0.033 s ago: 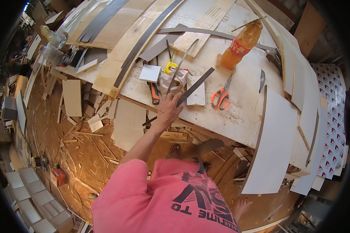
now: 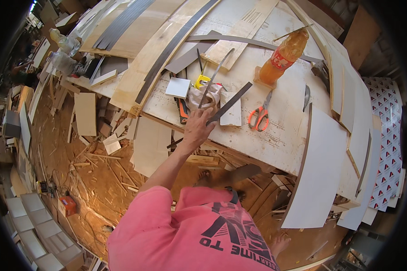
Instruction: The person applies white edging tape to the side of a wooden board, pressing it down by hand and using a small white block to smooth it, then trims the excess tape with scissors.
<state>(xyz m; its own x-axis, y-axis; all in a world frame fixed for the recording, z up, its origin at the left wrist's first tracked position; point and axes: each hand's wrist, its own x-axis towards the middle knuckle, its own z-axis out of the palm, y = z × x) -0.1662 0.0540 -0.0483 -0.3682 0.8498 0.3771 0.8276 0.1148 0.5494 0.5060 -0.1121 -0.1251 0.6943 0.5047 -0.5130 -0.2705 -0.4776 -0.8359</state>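
My left hand is at the near edge of the worktable, its fingers closed round a dark flat strip. One end of the strip slants up to the right; a dark end shows below the hand. A thin curved grey strip runs up from the fingertips across a crumpled cloth. Around it lie a yellow tape measure, an orange-and-black cutter, a white square piece and a white board piece. My right hand hangs low beside the shirt, fingers seemingly apart, nothing visible in it.
Orange-handled scissors and a bottle of orange liquid are right of the strip. A large white panel overhangs the table's right side. Long wooden boards lie at the back left. Wood offcuts litter the floor.
The whole view has shifted slightly. My left hand keeps its hold on the dark strip, and the things on the table stay in place.
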